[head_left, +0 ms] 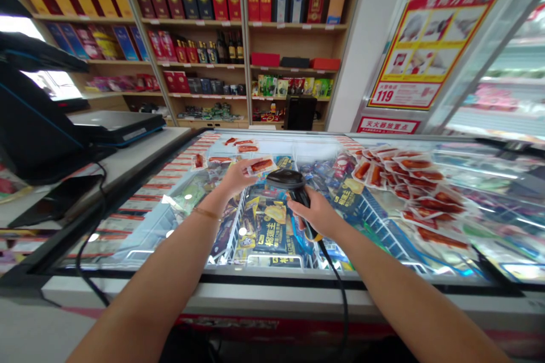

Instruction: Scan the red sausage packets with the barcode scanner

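Note:
In my left hand (238, 177) is a clear packet of reddish-brown sausage (261, 166), its fingers closed on the near edge. My right hand (314, 212) wraps round the handle of a black barcode scanner (293, 182), whose head points left toward the packet. A black cable (340, 289) runs down from the scanner's grip. Both hands are above the glass top of a chest freezer (140, 238). Beyond my left hand several similar packets (247, 148) lie spread on the glass. To the right is a large heap of the same packets (419, 181).
Wire baskets of wrapped goods (272, 227) show through the glass. At left stand a black weighing scale (119, 125) and a dark screen unit (34, 108), with a loose cable (80, 261) hanging down. Shelves of boxes (196, 0) line the back wall beside a red poster (443, 34).

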The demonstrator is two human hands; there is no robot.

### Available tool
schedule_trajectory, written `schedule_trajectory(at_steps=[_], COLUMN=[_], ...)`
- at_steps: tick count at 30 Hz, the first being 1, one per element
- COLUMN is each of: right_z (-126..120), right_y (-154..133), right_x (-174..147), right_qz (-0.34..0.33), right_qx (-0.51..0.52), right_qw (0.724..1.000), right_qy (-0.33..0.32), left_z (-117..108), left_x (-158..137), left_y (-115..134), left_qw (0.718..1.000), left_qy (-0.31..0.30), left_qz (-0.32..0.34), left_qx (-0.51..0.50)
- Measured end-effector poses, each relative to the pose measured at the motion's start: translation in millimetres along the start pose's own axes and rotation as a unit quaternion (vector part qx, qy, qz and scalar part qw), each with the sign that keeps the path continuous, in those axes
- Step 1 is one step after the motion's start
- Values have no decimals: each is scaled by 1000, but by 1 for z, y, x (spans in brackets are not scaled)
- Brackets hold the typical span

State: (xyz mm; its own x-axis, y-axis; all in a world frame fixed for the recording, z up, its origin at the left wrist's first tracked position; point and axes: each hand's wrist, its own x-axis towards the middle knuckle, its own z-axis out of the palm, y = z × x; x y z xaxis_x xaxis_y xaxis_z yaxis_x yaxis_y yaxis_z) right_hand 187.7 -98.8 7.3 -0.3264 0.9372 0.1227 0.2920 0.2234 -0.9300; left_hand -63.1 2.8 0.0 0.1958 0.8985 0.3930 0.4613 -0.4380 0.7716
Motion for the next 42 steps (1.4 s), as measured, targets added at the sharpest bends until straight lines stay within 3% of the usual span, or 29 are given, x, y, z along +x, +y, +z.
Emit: schedule_trajectory(at_steps=[5, 11, 31, 42], right_z=[0, 1, 1, -3], right_y=[0, -1, -1, -5], right_x=[0, -2, -4, 0], right_qz=[0, 1, -16, -5], right_qx=[6, 16, 22, 30], right_qw=[1000, 1000, 1000, 999], right_qy=[2, 6, -9, 8], left_z=[0, 0, -2, 6], left_x=[3, 7, 8, 6], left_y=[-4, -13, -11, -11], left_qw=[998, 994, 988, 994], left_qy=[8, 36, 59, 43], left_qz=[62, 91, 106, 80], left_qx=[5, 42, 98, 68])
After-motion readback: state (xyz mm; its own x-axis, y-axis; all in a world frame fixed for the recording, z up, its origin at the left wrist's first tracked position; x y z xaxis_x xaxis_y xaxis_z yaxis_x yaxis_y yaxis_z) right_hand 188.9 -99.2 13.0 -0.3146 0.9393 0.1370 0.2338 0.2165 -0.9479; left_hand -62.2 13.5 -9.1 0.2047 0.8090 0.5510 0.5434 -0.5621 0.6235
